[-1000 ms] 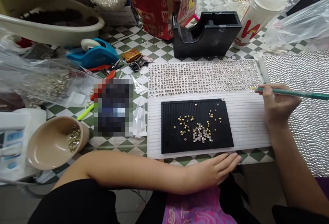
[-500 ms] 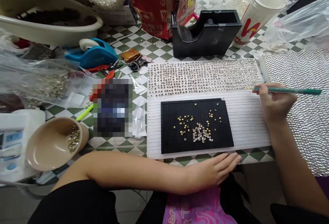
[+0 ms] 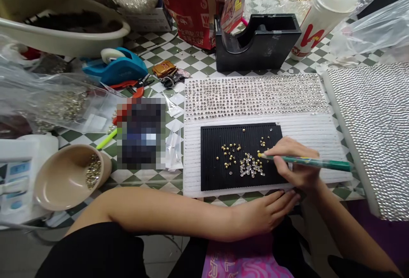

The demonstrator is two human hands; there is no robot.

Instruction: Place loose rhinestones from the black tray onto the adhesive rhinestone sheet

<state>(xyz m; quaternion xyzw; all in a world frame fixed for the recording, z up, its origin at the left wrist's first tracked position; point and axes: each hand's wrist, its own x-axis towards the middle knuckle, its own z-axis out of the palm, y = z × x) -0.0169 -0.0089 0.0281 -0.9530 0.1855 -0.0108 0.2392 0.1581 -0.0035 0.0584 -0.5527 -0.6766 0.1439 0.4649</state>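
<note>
My right hand (image 3: 297, 163) pinches a green pencil-like picker (image 3: 322, 163) with a yellow tip. That tip is over the right part of a black ridged tray (image 3: 212, 171), at the edge of the loose rhinestones (image 3: 251, 165), some gold, some clear. The tray lies on a white grooved foam board (image 3: 319, 133). Along the board's far half run rows of set rhinestones (image 3: 255, 95). My left hand (image 3: 271, 212) rests at the board's near edge, fingers stretched out flat and holding nothing.
A second board covered in rhinestones (image 3: 373, 129) lies at the right. Behind stand a black tape dispenser (image 3: 258, 48), a red paper bag (image 3: 191, 14) and a white cup (image 3: 326, 18). On the left are a beige bowl (image 3: 60, 180), a blue tape dispenser (image 3: 121, 67) and red-handled pliers (image 3: 132, 99).
My right hand has moved left and nearer with the picker, from the end of the rhinestone rows to the black tray. My left hand has stayed in place.
</note>
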